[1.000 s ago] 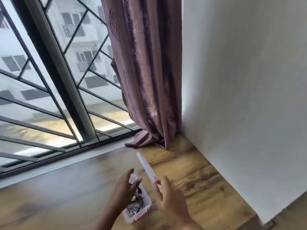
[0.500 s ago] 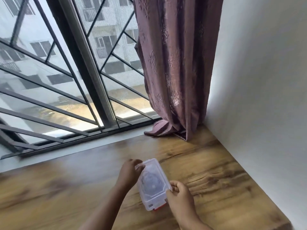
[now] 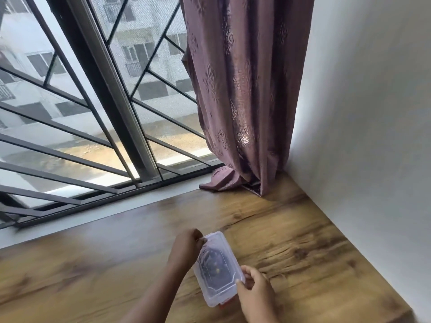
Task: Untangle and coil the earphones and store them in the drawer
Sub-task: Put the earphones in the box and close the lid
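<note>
Two-handed hold, head view: pinching a small clear plastic lidded box (image 3: pixel 218 268), left hand (image 3: pixel 186 245) at the far corner, right hand (image 3: pixel 255 287) at the near one, over the brown wooden tabletop (image 3: pixel 303 241). Inside, dark coiled earphones (image 3: pixel 211 264). Probably snapping it shut; next needs a drawer, none in sight.

Looking like home: room in upper-floor flat. Mauve patterned curtain (image 3: pixel 242 94) hanging in corner, hem pooling on wood-grain surface (image 3: pixel 291 241). Plain white wall (image 3: pixel 361 113) running along right side. Large window (image 3: pixel 149 127) letting in daylight, dark metal security grille (image 3: pixel 140 186) crossing glass in diagonals. Pale sill (image 3: pixel 93 216) edging wood. Residential block (image 3: pixel 140 50) with balconies and rows of windows showing outside, ground lying below.
</note>
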Demonstrator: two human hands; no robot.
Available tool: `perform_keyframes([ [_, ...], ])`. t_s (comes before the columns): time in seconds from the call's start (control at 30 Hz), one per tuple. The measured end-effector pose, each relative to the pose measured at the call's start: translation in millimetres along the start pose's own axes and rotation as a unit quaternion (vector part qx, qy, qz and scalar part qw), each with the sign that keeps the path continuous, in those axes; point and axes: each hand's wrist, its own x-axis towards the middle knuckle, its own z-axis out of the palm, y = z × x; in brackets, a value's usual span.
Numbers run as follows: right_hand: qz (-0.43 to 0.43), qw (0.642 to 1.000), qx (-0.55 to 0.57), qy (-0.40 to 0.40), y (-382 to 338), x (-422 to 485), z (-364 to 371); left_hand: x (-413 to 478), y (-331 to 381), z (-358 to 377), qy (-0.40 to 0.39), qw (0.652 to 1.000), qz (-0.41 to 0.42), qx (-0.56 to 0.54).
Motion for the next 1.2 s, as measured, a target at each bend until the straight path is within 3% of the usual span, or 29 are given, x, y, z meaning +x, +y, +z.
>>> perform_keyframes([
  [0.23,0.003,1.0,0.01,-0.008,1.3,21.6,0.2,-10.2,-14.1,-4.7,0.006,0.997,-0.07,-0.024],
  [0.4,-0.012,0.999,0.023,-0.033,-14.4,46.6,-6.4,-28.5,-30.6,-4.3,0.012,0.986,-0.131,-0.1],
  [0.6,-0.051,0.994,0.005,-0.094,-30.8,71.3,-11.6,-53.8,-35.8,6.8,0.002,0.941,-0.202,-0.273],
  [0.77,-0.053,0.988,0.0,-0.142,-36.5,84.5,-16.3,-67.6,-32.2,11.1,0.004,0.909,-0.238,-0.344],
  [1.2,-0.055,0.982,-0.007,-0.178,-32.3,86.3,-20.7,-72.5,-31.3,13.5,0.005,0.889,-0.27,-0.369],
])
